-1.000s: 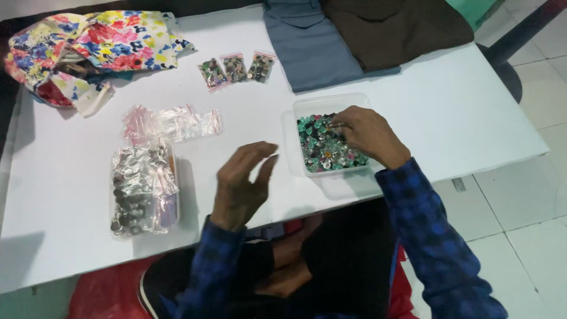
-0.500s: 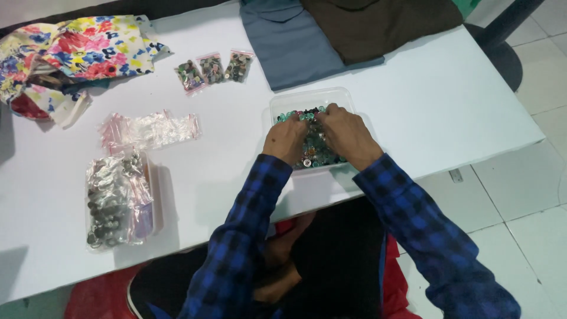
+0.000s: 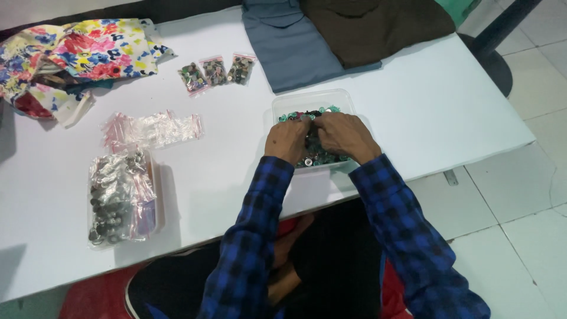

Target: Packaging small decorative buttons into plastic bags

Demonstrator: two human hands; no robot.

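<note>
Blue-black checked sleeves (image 3: 401, 230), floral cloth (image 3: 88, 50), seemingly green-and-silver buttons (image 3: 322, 155).

You have two hands, left (image 3: 287, 139) and right (image 3: 345, 137), in one clear tub of buttons (image 3: 313, 101). You have three small filled bags (image 3: 216, 71), one pile of empty bags (image 3: 152, 128), one tray of bagged buttons (image 3: 121, 198), two folded garments (image 3: 307, 41) and one flowered cloth (image 3: 82, 50).

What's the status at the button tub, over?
Both hands, left hand and right hand, in clear tub of buttons. Grip unclear. Nothing blocking.
</note>
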